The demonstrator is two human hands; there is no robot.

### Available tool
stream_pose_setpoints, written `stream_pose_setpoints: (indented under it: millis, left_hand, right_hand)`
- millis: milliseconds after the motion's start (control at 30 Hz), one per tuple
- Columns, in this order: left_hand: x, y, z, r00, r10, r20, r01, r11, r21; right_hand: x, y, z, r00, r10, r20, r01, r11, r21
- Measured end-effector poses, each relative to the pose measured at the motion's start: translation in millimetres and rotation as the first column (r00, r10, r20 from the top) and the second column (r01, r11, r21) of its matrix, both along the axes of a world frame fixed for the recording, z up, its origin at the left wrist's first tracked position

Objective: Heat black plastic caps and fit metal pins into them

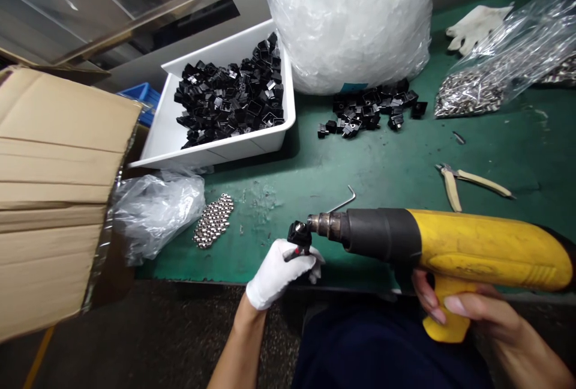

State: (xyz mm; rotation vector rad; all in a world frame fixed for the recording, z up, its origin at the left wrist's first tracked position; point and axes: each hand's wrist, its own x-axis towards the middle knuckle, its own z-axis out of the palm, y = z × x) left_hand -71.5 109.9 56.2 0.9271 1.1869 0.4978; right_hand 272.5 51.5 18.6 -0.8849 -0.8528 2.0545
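Note:
In a white glove, my left hand [279, 272] is closed around a small black plastic part [299, 234] with a shiny metal piece at its top. A bit of red shows between the fingers, too small to make out. My bare right hand [488, 311] grips the handle of a yellow heat gun [490, 245]. The gun points left, its stepped metal nozzle [327, 225] right beside the black part; whether they touch I cannot tell. Just behind the nozzle lies a hex key [344, 200] on the green bench [387, 164].
Left of my hands lie a cluster of small metal pieces [213, 221] and a crumpled plastic bag [159, 212]. Behind are a white bin [216, 153] of black parts, loose black parts [360, 110] and a large plastic bag [351, 23]. Cutters [472, 180] lie right; a cardboard box [58, 197] stands left.

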Motion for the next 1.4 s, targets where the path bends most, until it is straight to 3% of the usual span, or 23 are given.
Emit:
stream_pose_setpoints:
  millis: [400,500,567,633,767,867,1100,1400]
  left_hand:
    - [4,3,8.2,1.000,-0.013,-0.002,0.013,1.000,-0.004]
    - [5,0,10.9,0.988,-0.002,-0.151,0.024,0.989,0.144]
    - [5,-1,9.1,0.902,0.117,-0.415,0.056,0.922,0.383]
    - [2,-2,2.3,0.727,0.338,-0.597,0.104,0.806,0.583]
    - [-8,0,-20.7,0.390,0.692,-0.607,0.137,0.608,0.782]
    - [-13,1,-33.5,0.225,0.807,-0.546,0.231,0.500,0.834]
    - [-16,-1,-37.8,0.156,0.868,-0.471,0.420,0.373,0.827]
    - [-16,0,-38.3,0.162,0.882,-0.443,0.509,0.310,0.803]
  right_hand:
    - [1,-1,-4.5,0.999,0.010,-0.045,-0.009,1.000,0.021]
    - [2,-2,-6.7,0.997,-0.001,-0.078,0.001,1.000,0.007]
    - [0,-2,-3.6,0.995,-0.010,-0.094,0.009,1.000,-0.008]
    - [-5,-3,4.3,0.994,-0.070,-0.082,0.066,0.997,-0.050]
    - [-17,-5,28.2,0.965,-0.257,0.060,0.263,0.956,-0.134]
    - [-22,-5,40.4,0.957,-0.254,0.137,0.271,0.955,-0.123]
    - [-23,-2,46.5,0.950,-0.240,0.201,0.263,0.960,-0.098]
    - [-23,-3,47.8,0.945,-0.254,0.206,0.277,0.956,-0.093]
